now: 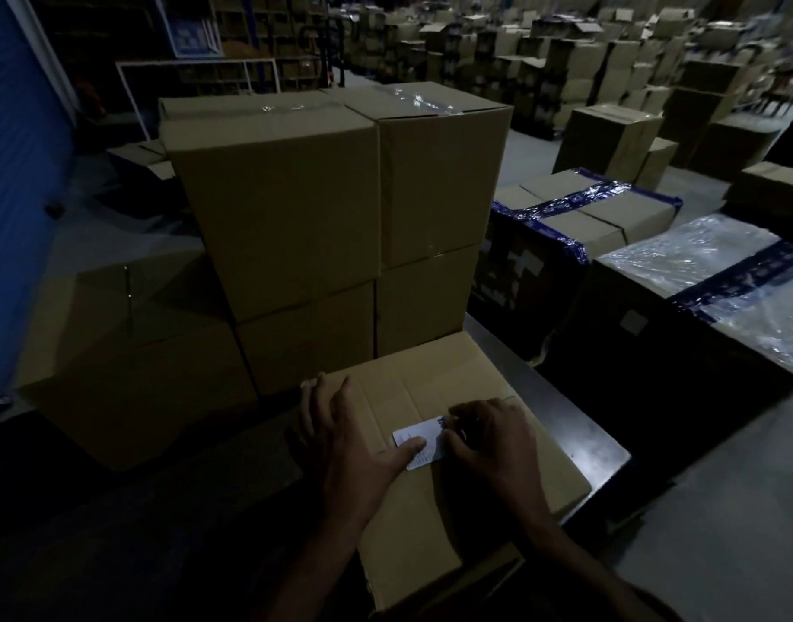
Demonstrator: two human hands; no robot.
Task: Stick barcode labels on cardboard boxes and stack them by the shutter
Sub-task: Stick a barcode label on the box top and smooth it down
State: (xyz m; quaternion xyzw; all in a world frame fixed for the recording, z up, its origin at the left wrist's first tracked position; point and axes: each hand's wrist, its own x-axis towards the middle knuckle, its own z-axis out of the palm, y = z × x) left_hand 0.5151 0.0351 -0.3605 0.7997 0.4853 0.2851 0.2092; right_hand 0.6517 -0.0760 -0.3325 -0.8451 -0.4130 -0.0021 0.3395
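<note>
A cardboard box [453,442] lay flat on a dark bench [601,446] in front of the person, its top flaps closed. On that top sat a white barcode label [423,442], slightly askew to the box edges. The left hand [345,446] lay spread over the box's left part — fingers straight and reaching toward the far-left corner, thumb stretched out and pressing down on the label's near-left portion. The right hand [489,435] was at the label's right end with its fingers curled down over that edge; whether they pinched the label or only pressed it could not be told in the dim light.

Just beyond the box stood a stack of sealed boxes [336,208], two wide and two high, clear tape shining on the upper ones. A lower box [134,352] sat to the left of the stack, near the blue shutter [17,172] at the left edge. To the right were cartons bound in blue tape [583,217] and one wrapped in clear plastic [722,271] — many more boxes filled the dark floor behind.
</note>
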